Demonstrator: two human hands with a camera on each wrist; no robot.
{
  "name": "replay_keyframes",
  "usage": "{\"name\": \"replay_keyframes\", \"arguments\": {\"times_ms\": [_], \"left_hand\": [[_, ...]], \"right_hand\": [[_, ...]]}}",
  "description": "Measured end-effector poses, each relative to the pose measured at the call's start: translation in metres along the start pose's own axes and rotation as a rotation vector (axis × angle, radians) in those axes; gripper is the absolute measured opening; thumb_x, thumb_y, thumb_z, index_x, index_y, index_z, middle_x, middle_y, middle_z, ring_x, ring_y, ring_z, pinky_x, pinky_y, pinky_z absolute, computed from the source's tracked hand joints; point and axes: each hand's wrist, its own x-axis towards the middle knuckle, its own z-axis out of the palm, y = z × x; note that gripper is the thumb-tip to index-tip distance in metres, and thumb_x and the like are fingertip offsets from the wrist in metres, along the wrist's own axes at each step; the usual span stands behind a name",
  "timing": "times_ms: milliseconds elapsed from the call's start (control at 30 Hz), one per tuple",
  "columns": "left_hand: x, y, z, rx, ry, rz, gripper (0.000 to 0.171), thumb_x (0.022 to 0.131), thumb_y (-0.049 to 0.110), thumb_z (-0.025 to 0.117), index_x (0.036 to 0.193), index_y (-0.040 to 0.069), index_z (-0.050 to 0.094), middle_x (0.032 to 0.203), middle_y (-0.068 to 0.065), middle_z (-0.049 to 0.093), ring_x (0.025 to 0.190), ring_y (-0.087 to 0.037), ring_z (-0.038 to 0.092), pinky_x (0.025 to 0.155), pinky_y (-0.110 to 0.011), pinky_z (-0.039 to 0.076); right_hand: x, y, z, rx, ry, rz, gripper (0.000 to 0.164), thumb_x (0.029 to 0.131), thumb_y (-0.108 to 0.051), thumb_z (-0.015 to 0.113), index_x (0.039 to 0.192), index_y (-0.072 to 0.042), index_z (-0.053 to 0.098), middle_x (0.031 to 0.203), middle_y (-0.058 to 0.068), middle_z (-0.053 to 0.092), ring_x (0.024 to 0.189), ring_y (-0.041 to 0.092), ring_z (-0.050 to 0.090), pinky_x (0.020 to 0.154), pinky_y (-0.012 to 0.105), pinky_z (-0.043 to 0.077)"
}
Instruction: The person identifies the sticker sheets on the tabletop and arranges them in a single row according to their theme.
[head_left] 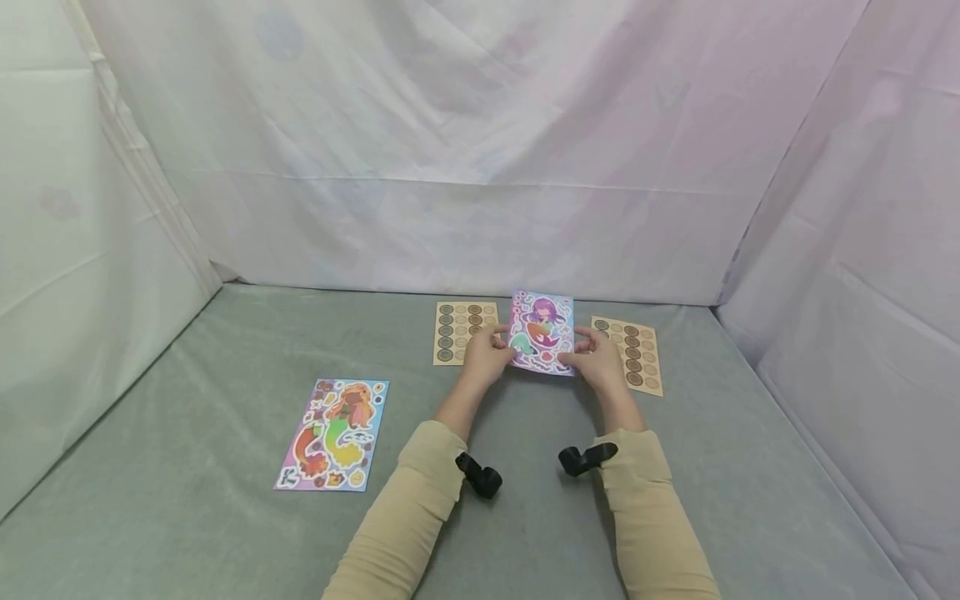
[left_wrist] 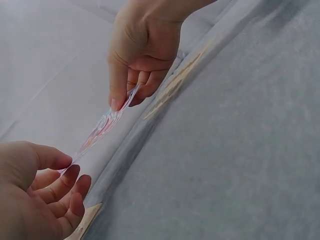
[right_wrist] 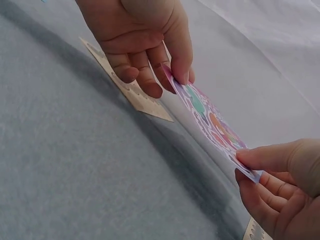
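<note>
A purple and blue mermaid sticker sheet (head_left: 542, 332) is held up off the table between both hands. At its lower left edge my left hand (head_left: 486, 357) pinches it between thumb and fingers. My right hand (head_left: 597, 360) pinches the opposite edge the same way. In the left wrist view the sheet (left_wrist: 102, 127) appears almost edge-on, apart from the surface below. The right wrist view shows its printed face (right_wrist: 212, 120), with thumbs on top and fingers beneath.
Tan sheets of round stickers lie behind the hands, one on the left (head_left: 447, 333) and one on the right (head_left: 647, 360). Another mermaid sticker sheet (head_left: 337, 433) lies at front left. A white curtain (head_left: 480, 225) borders the grey table (head_left: 187, 400) at the back and sides.
</note>
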Motion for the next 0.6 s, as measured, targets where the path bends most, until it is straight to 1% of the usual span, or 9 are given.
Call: {"name": "replay_keyframes", "arguments": {"times_ms": [100,233,400,500,600], "left_hand": [[0.000,0.001,-0.002,-0.042,0.000,-0.013,0.047,0.080,0.000,0.067,0.126,0.004,0.059,0.079,-0.004,0.059,0.061,-0.012,0.054,0.051,-0.023,0.048],[0.000,0.004,-0.004,-0.094,0.004,-0.004,0.045,0.081,-0.001,0.066,0.125,0.003,0.059,0.075,-0.004,0.061,0.058,-0.013,0.052,0.049,-0.020,0.043],[-0.002,0.010,-0.008,-0.173,0.009,0.001,0.046,0.082,-0.002,0.064,0.127,0.002,0.057,0.075,-0.004,0.064,0.062,-0.024,0.058,0.047,-0.018,0.041],[-0.003,0.013,-0.011,-0.209,0.008,0.005,0.048,0.082,-0.002,0.064,0.129,0.003,0.057,0.077,-0.004,0.066,0.063,-0.022,0.059,0.047,-0.018,0.041],[-0.002,0.016,-0.013,-0.225,0.010,0.018,0.049,0.082,0.000,0.064,0.130,0.003,0.057,0.079,-0.004,0.067,0.061,-0.014,0.056,0.049,-0.019,0.043]], "right_hand": [[-0.001,-0.004,-0.002,0.011,-0.002,-0.019,0.067,0.080,-0.008,0.075,0.141,-0.008,0.046,0.102,0.010,0.058,0.078,0.018,0.052,0.063,0.024,0.044],[-0.005,-0.011,-0.005,0.079,-0.003,-0.038,0.067,0.080,-0.004,0.074,0.141,-0.007,0.046,0.099,0.009,0.058,0.074,0.015,0.053,0.059,0.020,0.046],[-0.009,-0.021,-0.009,0.155,-0.012,-0.062,0.067,0.081,-0.001,0.073,0.142,-0.007,0.045,0.096,0.008,0.058,0.071,0.012,0.056,0.060,0.018,0.049],[-0.012,-0.026,-0.011,0.181,-0.021,-0.067,0.068,0.082,-0.001,0.072,0.143,-0.008,0.043,0.098,0.008,0.057,0.074,0.013,0.058,0.063,0.019,0.052],[-0.014,-0.031,-0.013,0.210,-0.030,-0.060,0.070,0.082,-0.001,0.072,0.144,-0.009,0.042,0.099,0.009,0.057,0.076,0.015,0.060,0.065,0.021,0.053]]}}
